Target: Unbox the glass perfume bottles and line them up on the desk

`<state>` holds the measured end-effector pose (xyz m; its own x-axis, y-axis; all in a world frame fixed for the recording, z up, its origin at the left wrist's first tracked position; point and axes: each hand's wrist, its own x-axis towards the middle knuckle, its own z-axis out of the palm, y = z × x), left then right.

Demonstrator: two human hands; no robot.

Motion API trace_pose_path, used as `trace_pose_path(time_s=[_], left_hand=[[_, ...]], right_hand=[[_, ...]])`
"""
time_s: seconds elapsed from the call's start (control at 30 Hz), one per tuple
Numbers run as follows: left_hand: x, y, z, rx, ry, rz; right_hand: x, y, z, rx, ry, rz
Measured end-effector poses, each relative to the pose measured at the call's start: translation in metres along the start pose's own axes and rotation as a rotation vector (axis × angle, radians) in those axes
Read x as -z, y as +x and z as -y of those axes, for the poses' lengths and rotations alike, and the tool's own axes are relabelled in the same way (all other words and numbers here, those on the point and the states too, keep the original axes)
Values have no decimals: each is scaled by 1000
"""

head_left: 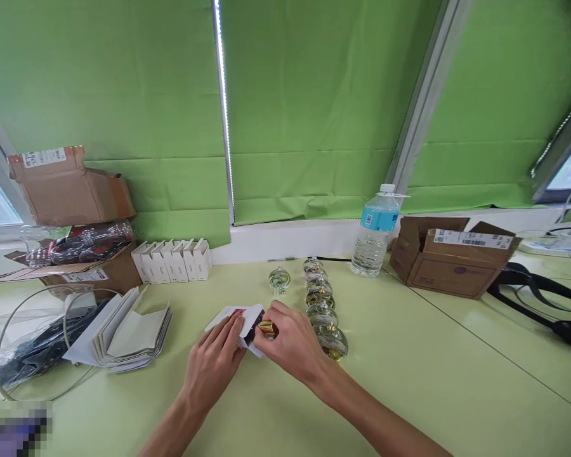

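Both hands are meeting on the desk: the left hand (217,355) is pinning the light, flimsy white carton (240,319), while the right hand (290,339) is pinching a fragile, slippery glass bottle by its gold cap (267,327).

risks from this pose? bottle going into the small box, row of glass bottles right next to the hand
1. The right hand works close against the row of glass bottles; a wrist swing could topple them.
2. The gold-capped bottle is only partly inside the small box, which the left hand pins flat; a flap could crease.
3. The water bottle stands nearby; it might tip.
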<state>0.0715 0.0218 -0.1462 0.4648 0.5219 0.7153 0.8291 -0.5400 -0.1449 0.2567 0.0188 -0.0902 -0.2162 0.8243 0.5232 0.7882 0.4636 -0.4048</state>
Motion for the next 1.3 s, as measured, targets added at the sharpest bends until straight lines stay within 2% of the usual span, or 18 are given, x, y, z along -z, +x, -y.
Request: trace_pose_path(time_s=[0.2, 0.4, 0.63, 0.77, 0.87, 1.03, 1.17, 1.3], left_hand=[[1, 0, 4, 57, 14, 26], [-2, -3, 19, 138, 46, 73], [-13, -13, 29, 260, 56, 210], [-6, -7, 13, 260, -143, 155], [5, 2, -10, 260, -356, 101], [13, 7, -43, 367, -623, 288], [10, 7, -48, 496, -736, 397], [9, 6, -45, 518, -780, 399]], right_hand=[[21, 5, 4, 34, -30, 56], [48, 13, 4, -47, -122, 100], [41, 9, -8, -153, -295, 323], [35, 8, -12, -137, -341, 429], [31, 7, -12, -112, -382, 414], [26, 6, -8, -49, -413, 391], [29, 8, -5, 35, -418, 375], [32, 9, -3, 66, -412, 356]])
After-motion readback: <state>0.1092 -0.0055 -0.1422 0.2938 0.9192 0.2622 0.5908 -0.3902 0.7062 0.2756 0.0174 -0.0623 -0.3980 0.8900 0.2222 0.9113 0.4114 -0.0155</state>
